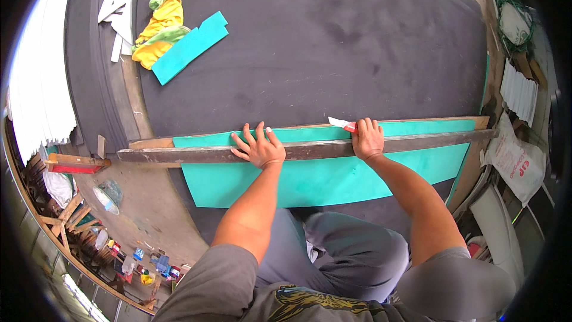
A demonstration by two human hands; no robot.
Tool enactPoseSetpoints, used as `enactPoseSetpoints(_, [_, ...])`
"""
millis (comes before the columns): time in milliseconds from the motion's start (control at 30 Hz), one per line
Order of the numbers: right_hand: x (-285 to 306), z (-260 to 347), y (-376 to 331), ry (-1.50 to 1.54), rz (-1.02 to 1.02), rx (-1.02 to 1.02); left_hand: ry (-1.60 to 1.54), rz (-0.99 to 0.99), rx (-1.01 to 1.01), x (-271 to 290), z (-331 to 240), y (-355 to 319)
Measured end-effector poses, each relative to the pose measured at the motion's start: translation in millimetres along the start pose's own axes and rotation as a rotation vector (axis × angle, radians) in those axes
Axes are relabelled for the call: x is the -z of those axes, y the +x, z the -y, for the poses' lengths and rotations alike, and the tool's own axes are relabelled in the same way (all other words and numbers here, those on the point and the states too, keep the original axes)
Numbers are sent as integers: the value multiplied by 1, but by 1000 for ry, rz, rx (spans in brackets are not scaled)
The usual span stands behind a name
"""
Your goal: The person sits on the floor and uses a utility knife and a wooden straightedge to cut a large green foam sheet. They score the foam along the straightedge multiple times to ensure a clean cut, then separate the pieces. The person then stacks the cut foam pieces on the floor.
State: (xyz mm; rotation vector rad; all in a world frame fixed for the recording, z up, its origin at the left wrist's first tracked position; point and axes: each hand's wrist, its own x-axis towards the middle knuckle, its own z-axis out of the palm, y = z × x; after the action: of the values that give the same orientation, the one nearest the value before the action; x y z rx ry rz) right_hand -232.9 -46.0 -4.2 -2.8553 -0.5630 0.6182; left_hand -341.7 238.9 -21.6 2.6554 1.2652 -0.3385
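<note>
A long dark straight bar [322, 150] lies across a teal sheet [286, 182], pressing over it from side to side. My left hand [260, 148] rests on the bar with its fingers spread, the fingertips reaching onto the strip of teal beyond it. Further right, my right hand [368, 138] is closed round the red handle of a utility knife [341, 123], its pale blade pointing left along the sheet's far edge. The heel of that hand is at the bar. Under the sheet's far edge shows a light wooden board [481, 123].
A large black sheet [333, 42] covers the work surface beyond. On it lie a yellow and green cloth [164, 27] and a teal offcut [190, 49]. White strips [122, 9] sit at the far left; a white sack [517, 158] stands at the right.
</note>
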Motion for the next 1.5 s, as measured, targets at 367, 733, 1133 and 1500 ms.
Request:
enactPoseSetpoints(367, [1, 4, -5, 15, 91, -35, -33, -17, 15, 1, 5, -2])
enactPoseSetpoints(733, [-6, -3, -7, 9, -47, 46, -143, -42, -63, 4, 8, -6])
enactPoseSetpoints(1133, [7, -28, -53, -49, -151, 332, -152, -118, -742, 6, 96, -13])
enactPoseSetpoints(1500, [35, -30, -32, -245, -188, 374, 23, -262, -938, 52, 93, 54])
